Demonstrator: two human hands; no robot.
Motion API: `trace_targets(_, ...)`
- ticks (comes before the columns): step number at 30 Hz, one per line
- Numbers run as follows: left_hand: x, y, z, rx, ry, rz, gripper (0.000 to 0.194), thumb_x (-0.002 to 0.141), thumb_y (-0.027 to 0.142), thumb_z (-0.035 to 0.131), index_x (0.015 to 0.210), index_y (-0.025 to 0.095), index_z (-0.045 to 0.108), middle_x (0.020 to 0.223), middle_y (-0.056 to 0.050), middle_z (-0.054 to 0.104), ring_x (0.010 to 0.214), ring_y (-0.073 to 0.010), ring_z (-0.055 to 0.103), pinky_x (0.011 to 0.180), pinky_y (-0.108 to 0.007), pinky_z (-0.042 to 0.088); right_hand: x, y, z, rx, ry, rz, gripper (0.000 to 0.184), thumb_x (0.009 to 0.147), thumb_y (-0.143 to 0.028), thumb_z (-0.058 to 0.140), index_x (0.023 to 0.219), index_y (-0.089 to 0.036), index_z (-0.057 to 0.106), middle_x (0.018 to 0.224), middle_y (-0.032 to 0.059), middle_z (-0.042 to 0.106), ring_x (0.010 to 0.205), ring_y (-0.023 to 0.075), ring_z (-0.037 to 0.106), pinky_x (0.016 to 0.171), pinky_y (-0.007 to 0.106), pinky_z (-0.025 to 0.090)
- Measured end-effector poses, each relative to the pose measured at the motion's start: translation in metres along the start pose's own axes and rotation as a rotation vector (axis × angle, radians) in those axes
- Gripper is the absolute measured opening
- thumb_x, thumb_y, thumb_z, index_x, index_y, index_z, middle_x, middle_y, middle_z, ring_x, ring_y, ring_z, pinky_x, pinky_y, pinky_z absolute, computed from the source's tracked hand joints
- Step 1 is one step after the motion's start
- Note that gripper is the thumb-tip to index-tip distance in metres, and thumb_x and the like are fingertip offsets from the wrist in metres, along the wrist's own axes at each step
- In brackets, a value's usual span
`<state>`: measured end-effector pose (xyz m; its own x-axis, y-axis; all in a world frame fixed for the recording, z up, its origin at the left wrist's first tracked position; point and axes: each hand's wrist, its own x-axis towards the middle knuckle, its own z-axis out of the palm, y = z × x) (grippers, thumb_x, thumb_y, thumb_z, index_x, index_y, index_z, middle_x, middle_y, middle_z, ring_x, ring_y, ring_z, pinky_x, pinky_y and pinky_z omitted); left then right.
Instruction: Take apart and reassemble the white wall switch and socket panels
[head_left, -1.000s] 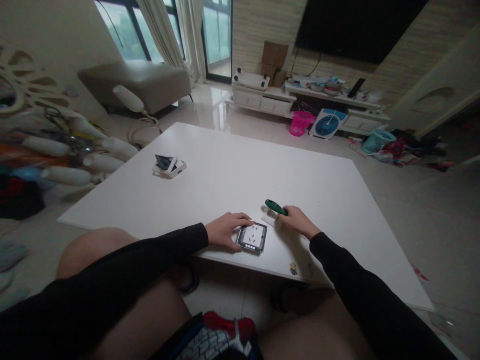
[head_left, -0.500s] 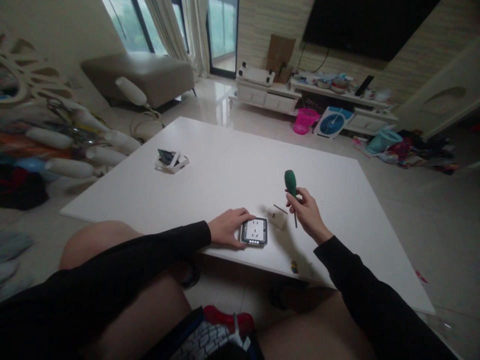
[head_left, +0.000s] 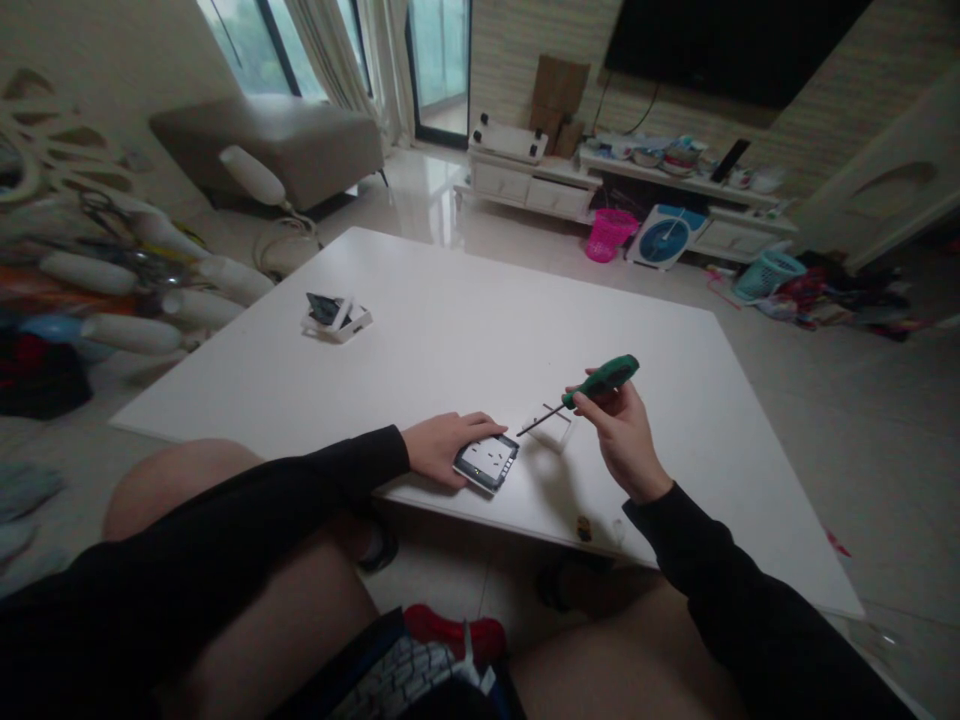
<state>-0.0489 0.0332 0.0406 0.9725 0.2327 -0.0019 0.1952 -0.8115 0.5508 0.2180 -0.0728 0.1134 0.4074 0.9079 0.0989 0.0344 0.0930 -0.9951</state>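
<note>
My left hand (head_left: pixel 450 445) grips a wall socket (head_left: pixel 486 458) by its left side, near the table's front edge. The socket has a white face with slots and a dark surround, and it sits turned at an angle. In my right hand (head_left: pixel 622 430) is a screwdriver (head_left: pixel 600 382) with a green handle, held above the table. Its thin shaft slants down to the left, and the tip appears close to the socket's upper right corner. A white frame (head_left: pixel 551 430) lies on the table behind the shaft, just right of the socket.
On the white table (head_left: pixel 450 320), a white box-like piece with dark parts (head_left: pixel 337 318) lies at the back left. A small brown item (head_left: pixel 583 528) is near the front edge. White lamp-like shades (head_left: pixel 131 333) stand left of the table. A pink basket (head_left: pixel 609 235) stands on the floor beyond.
The socket has turned clockwise and shifted slightly left under my left hand. The screwdriver has swung from nearly upright to slanting, its tip now toward the socket.
</note>
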Motion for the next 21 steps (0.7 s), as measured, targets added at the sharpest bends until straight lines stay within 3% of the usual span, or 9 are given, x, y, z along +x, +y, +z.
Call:
trace_targets(3,0.001,0.007,-0.001,0.155,0.088,-0.247,0.111,0.072,0.07,0.076,0.159,0.019,0.031,0.139,-0.019,0.056,0.106,-0.0345,0.067,0.096,-0.045,0.051,-0.003,0.0,0.0,-0.02,-0.003,-0.033,0.044,0.078,-0.038,0.085,0.112,-0.027,0.058,0.1,0.004,0.073,0.098,0.0255,0.074,0.088,0.046,0.061)
trace_targets(6,0.0,0.01,-0.009,0.238,0.036,-0.321,0.121,0.07,0.083,0.07,0.162,0.02,0.024,0.13,-0.018,0.061,0.101,-0.0357,0.069,0.091,-0.044,0.05,-0.005,-0.001,-0.001,-0.069,-0.019,-0.074,0.038,0.081,-0.037,0.082,0.107,-0.027,0.057,0.1,0.0044,0.072,0.098,0.0252,0.073,0.087,0.046,0.062)
trace_targets(10,-0.003,0.004,-0.019,0.092,-0.037,-0.323,0.116,0.073,0.073,0.075,0.161,0.019,0.021,0.109,-0.011,0.071,0.096,-0.0317,0.072,0.083,-0.037,0.051,-0.005,0.0,-0.001,-0.082,-0.015,-0.084,0.036,0.08,-0.035,0.082,0.105,-0.027,0.058,0.099,0.0043,0.071,0.095,0.0244,0.073,0.081,0.042,0.062)
trace_targets(12,-0.005,-0.002,-0.018,0.035,0.013,-0.273,0.113,0.071,0.061,0.08,0.16,0.019,0.024,0.123,-0.014,0.068,0.103,-0.0314,0.071,0.087,-0.038,0.053,-0.006,0.0,0.0,-0.076,-0.021,-0.078,0.036,0.08,-0.035,0.082,0.105,-0.027,0.058,0.098,0.0038,0.071,0.093,0.0238,0.073,0.079,0.041,0.062)
trace_targets(15,-0.007,-0.01,-0.012,-0.028,0.089,-0.134,0.107,0.072,0.041,0.079,0.16,0.02,0.022,0.156,-0.019,0.044,0.128,-0.0334,0.061,0.103,-0.041,0.052,-0.008,0.001,0.002,-0.092,-0.042,-0.078,0.035,0.081,-0.035,0.081,0.105,-0.027,0.058,0.097,0.0032,0.071,0.09,0.0229,0.072,0.078,0.041,0.061)
trace_targets(18,-0.006,-0.014,-0.006,-0.088,0.059,-0.03,0.098,0.075,0.029,0.072,0.159,0.022,0.022,0.158,-0.017,0.042,0.137,-0.0317,0.055,0.111,-0.042,0.048,-0.013,0.001,0.005,-0.136,-0.069,-0.094,0.033,0.084,-0.035,0.079,0.108,-0.027,0.058,0.098,0.0031,0.071,0.089,0.0224,0.071,0.079,0.042,0.061)
trace_targets(21,-0.003,-0.01,-0.004,-0.091,0.034,-0.033,0.095,0.075,0.033,0.074,0.156,0.021,0.027,0.149,-0.016,0.049,0.124,-0.0301,0.063,0.105,-0.041,0.052,-0.018,0.001,0.008,-0.179,-0.115,-0.114,0.031,0.088,-0.037,0.077,0.11,-0.027,0.059,0.099,0.0029,0.071,0.09,0.0221,0.071,0.078,0.041,0.06)
